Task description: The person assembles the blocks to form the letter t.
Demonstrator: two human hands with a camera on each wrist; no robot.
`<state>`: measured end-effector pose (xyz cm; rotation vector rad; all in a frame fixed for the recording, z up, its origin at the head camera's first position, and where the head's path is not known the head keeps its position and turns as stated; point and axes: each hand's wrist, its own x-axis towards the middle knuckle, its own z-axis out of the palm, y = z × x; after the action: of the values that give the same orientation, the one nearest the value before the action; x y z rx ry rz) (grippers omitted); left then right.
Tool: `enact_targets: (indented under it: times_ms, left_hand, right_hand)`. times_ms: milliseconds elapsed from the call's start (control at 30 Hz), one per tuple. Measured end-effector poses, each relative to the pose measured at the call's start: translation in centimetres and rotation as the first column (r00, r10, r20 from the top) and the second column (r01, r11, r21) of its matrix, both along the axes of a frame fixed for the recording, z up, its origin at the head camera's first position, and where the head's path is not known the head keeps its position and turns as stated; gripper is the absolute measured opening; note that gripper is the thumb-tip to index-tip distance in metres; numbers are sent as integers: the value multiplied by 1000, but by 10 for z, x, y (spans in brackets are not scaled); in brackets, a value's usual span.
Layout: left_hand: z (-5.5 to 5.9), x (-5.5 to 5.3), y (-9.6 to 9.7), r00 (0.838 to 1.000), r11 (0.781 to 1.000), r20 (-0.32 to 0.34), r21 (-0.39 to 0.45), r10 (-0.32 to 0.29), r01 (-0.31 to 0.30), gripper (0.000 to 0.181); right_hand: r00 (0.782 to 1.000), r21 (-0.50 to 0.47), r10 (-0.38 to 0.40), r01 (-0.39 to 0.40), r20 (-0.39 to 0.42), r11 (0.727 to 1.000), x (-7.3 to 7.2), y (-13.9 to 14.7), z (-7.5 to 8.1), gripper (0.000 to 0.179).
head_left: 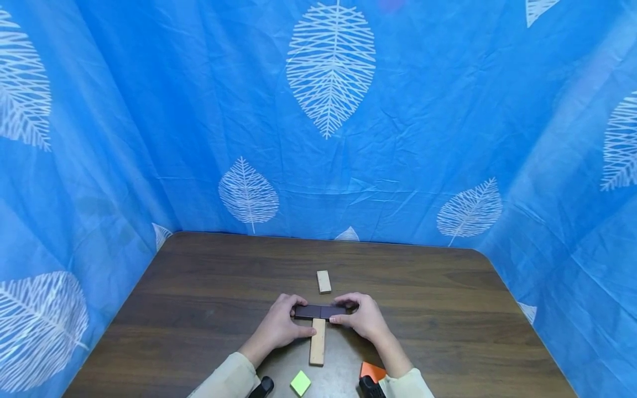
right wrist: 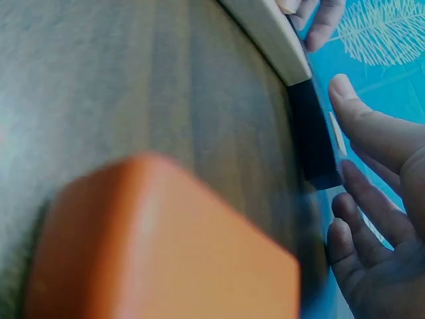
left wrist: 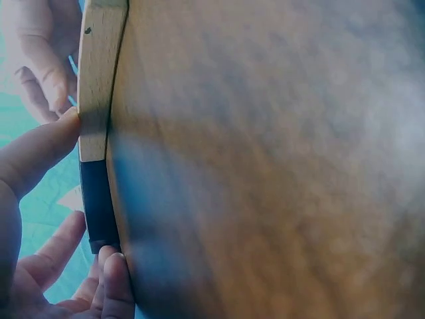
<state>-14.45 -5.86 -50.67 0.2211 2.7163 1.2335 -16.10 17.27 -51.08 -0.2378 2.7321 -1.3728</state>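
Two dark brown rectangular blocks lie end to end on the table: a left block [head_left: 307,312] and a right block [head_left: 329,311]. A long light wooden block [head_left: 317,345] runs toward me from their front side, forming a T. My left hand [head_left: 283,325] curls its fingers at the left dark block's outer end, while its thumb [left wrist: 63,129] touches the light block near the joint. My right hand [head_left: 365,318] holds the right dark block by its outer end, with fingertips [right wrist: 348,176] at that end and thumb over its front edge.
Beyond the dark pair lies a small light wooden block [head_left: 324,282]. Nearer me are a yellow-green block [head_left: 301,383] and, beside the right forearm, an orange block [head_left: 370,371]. A blue leaf-patterned cloth [head_left: 328,182] surrounds the brown wooden table [head_left: 199,287].
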Motion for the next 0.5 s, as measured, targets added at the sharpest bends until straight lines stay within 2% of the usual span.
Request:
enact_targets:
  times_ms: [100,233,500]
  left_hand:
    - [-1,-1,0,1000,1000,-6,3,0,0,59]
    - [-2,-1,0,1000,1000,-17,11,0,0,60]
    - [-3,-2,0,1000,1000,2,14,8,-8,61]
  right_hand:
    - [999,-1,-35,35,14,999,-2,1,4,41]
    - [999,-27,-39,40,26,999,-8,5,9,50]
    - [998,-21,22,-20,56,1000,-23,10,17,69]
